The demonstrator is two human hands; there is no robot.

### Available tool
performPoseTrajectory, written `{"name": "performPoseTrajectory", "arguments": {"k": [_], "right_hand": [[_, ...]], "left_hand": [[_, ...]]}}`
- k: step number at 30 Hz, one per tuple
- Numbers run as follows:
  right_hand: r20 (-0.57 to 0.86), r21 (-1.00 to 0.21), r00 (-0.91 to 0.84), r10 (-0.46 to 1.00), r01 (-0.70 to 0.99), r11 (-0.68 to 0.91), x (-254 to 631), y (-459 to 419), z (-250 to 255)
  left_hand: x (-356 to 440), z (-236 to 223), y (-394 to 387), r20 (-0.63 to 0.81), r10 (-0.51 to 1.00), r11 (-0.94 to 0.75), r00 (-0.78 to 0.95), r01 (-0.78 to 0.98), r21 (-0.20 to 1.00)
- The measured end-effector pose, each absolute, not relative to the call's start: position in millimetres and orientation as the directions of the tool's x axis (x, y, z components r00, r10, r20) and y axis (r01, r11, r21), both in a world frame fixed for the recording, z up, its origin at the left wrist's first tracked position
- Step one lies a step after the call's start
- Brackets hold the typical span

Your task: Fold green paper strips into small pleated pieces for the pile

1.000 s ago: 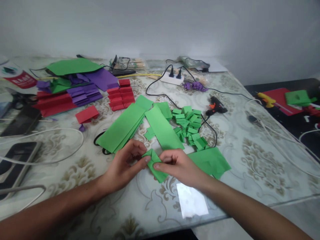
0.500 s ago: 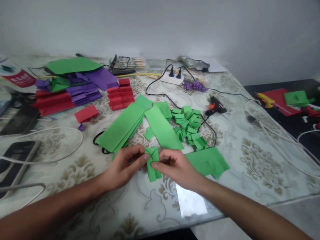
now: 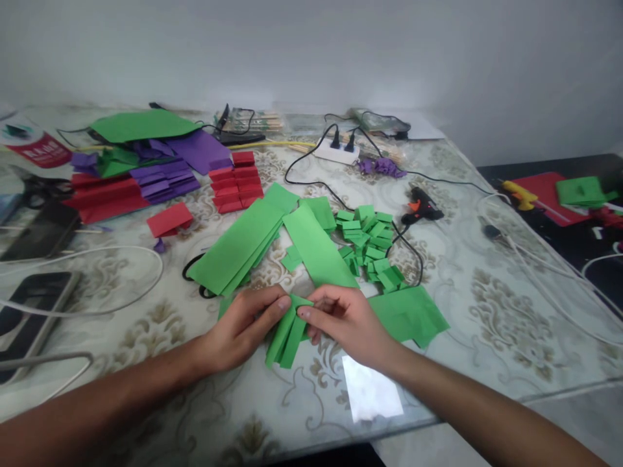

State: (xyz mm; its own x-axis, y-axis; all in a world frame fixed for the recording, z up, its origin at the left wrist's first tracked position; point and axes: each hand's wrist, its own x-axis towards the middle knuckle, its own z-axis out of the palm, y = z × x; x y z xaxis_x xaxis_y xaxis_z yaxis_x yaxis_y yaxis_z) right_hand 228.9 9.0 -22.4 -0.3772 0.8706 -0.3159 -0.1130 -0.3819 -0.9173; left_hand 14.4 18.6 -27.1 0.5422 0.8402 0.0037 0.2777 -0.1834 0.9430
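A folded strip of green paper [image 3: 287, 334] hangs between both hands just above the patterned table [image 3: 487, 305]. My left hand [image 3: 246, 324] pinches its upper left part with thumb and fingers closed. My right hand [image 3: 348, 321] pinches the top right corner, fingers curled. The strip's lower end points down and left toward me. Behind the hands lie long green paper strips [image 3: 272, 240] and a heap of small folded green pieces [image 3: 370, 246]. A wider green sheet [image 3: 411, 314] lies under my right wrist side.
Red folded pieces [image 3: 238, 181], purple strips [image 3: 163, 181] and more red and green sheets lie at the back left. A glue gun [image 3: 421, 207], a power strip [image 3: 335, 150] with cables, and phones [image 3: 29, 305] at the left edge. A dark side table [image 3: 559, 214] stands right.
The green strip turned from pointing down-right to hanging down-left, and now shows its folded layers edge-on. Both hands stayed in place, still pinching it.
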Motion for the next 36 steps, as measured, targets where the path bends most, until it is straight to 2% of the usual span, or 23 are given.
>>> {"name": "performPoseTrajectory", "arguments": {"k": [11, 25, 36], "right_hand": [[-0.311, -0.908, -0.379, 0.871, -0.152, -0.391, 228.5, 9.8, -25.6], [-0.35, -0.894, -0.386, 0.853, -0.134, -0.428, 229.1, 10.1, -23.2], [-0.364, -0.897, -0.396, 0.843, -0.095, -0.431, 226.9, 9.7, -26.8]], "left_hand": [[13.6, -29.0, 19.1, 0.066, 0.831, -0.255, 0.552, 0.274, 0.927], [15.0, -28.9, 19.8, 0.063, 0.838, -0.271, 0.543, 0.313, 0.91], [14.0, -30.4, 16.8, 0.126, 0.825, -0.353, 0.551, 0.328, 0.876]]}}
